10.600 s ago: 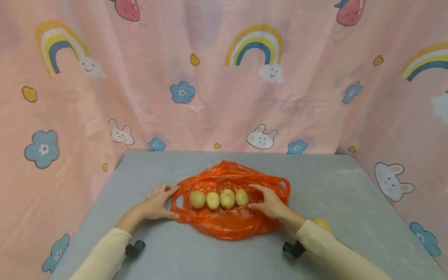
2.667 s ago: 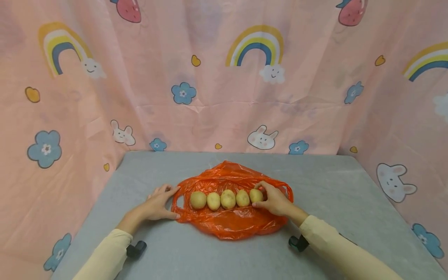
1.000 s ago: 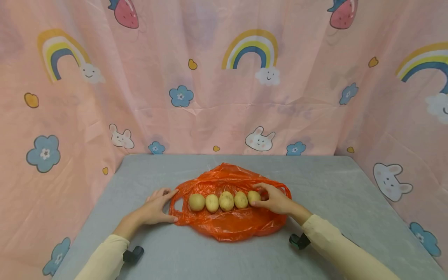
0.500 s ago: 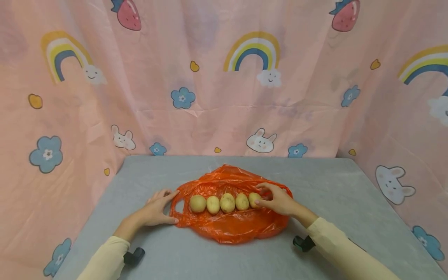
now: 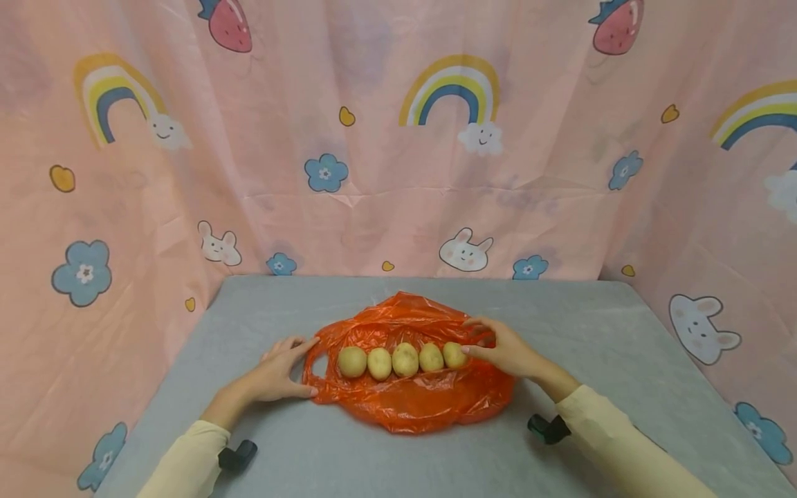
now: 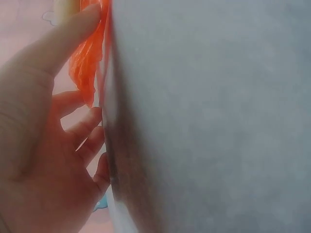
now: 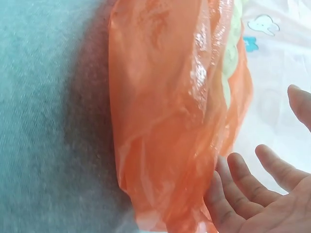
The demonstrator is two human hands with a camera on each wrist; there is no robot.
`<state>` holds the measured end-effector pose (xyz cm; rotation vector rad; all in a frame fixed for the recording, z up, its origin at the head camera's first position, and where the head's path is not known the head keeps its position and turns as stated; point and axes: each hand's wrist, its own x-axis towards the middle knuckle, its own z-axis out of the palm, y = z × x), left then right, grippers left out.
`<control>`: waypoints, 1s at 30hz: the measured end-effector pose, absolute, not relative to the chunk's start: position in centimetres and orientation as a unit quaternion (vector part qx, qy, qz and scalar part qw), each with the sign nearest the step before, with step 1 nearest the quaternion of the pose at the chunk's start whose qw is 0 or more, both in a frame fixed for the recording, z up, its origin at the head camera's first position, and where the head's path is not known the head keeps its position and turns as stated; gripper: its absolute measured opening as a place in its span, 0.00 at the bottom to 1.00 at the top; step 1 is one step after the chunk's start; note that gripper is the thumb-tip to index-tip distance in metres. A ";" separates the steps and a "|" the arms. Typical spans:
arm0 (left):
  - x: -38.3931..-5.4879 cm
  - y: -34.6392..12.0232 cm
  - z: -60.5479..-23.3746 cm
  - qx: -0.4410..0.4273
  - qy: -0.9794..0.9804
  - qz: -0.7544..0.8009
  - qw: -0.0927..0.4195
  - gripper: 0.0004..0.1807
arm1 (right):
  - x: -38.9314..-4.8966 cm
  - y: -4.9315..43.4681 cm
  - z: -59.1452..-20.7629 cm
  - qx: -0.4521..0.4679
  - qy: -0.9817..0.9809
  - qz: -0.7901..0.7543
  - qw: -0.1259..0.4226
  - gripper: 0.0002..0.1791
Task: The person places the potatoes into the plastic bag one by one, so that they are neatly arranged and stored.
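An orange plastic bag lies on its side with its mouth spread wide. Several potatoes sit in a row inside that opening. My left hand rests at the bag's left handle, thumb and forefinger spread apart and touching the plastic. Over the bag's right end hovers my right hand, fingers parted and holding nothing. Its thumb tip is beside the end potato; contact there is unclear. In the right wrist view the fingers are by the orange plastic. The right handle is mostly hidden behind that hand.
The bag lies on a grey table. A pink printed curtain stands behind the table and along both sides. Dark wrist-camera mounts, the left one and the right one, hang under the sleeves.
Since the oldest frame, one more potato has joined the row's right end, and the yellow thing beside the right sleeve is gone. My right hand has let go of the end potato and drawn right.
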<state>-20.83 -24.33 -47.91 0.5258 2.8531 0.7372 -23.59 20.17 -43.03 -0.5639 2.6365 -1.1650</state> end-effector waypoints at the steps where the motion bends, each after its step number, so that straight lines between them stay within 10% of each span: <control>1: -20.8 -24.3 -47.9 0.176 0.950 0.248 0.074 0.56 | -23.6 20.3 -42.9 -0.187 0.894 -0.395 0.104 0.31; 30: -20.4 -25.3 -47.8 0.165 0.943 0.288 0.027 0.49 | -23.0 22.9 -41.4 -0.169 0.893 -0.408 0.088 0.30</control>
